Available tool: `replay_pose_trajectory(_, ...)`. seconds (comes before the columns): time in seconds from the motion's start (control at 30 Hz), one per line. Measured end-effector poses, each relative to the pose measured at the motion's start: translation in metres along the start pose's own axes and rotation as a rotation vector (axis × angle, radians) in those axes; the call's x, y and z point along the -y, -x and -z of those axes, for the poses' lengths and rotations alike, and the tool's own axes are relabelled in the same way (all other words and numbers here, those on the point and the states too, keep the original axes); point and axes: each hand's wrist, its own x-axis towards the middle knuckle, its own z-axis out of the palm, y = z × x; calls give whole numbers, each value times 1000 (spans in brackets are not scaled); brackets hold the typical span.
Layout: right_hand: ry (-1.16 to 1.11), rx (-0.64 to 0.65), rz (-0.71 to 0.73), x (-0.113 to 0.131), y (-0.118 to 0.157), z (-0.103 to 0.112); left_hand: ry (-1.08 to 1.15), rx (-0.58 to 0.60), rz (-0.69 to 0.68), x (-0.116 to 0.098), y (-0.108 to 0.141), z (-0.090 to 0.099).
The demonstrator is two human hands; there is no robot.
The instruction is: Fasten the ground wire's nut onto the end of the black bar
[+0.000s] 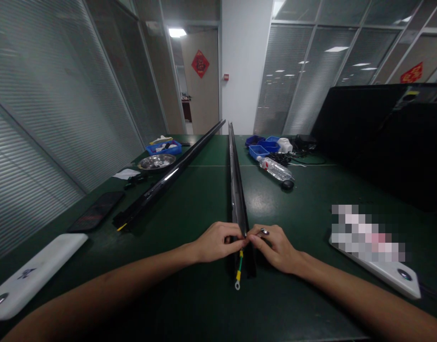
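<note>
A long black channel-shaped strip (233, 180) lies lengthwise on the table, its near end between my hands. My left hand (220, 242) is closed in a pinch over this end. From the other side my right hand (275, 247), with a ring on one finger, pinches at the same spot. Their fingertips meet and hide whatever is between them. Just below the fingertips, a short green-and-yellow wire (239, 266) comes out and ends in a metal ring terminal (237, 285) pointing toward me.
A second long glossy black strip (165, 180) slants on the left. Beyond it are a metal bowl (157, 162) and a blue tray (165, 148). Right are blue bins (259, 151), a plastic bottle (275, 169) and black monitors (368, 137). White devices (36, 275) flank my arms; a dark phone-like slab (97, 211) lies left.
</note>
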Motion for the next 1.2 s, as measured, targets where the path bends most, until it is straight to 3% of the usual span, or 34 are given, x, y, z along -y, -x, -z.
replay_pose_trajectory(0.27, 80, -74, -48, 12, 3, -9, -4, 24, 12, -1, -1, 2)
replay_pose_trajectory(0.6, 55, 44, 69, 0, 0, 4, 23, 2, -10, -2, -1, 1)
replay_pose_trajectory(0.97, 59, -59, -50, 8, 3, -9, -1, 15, 19, -1, -1, 2)
replay_pose_trajectory(1.2, 64, -37, 1, 5, 1, -3, 11, 11, 8, 0, -1, 1)
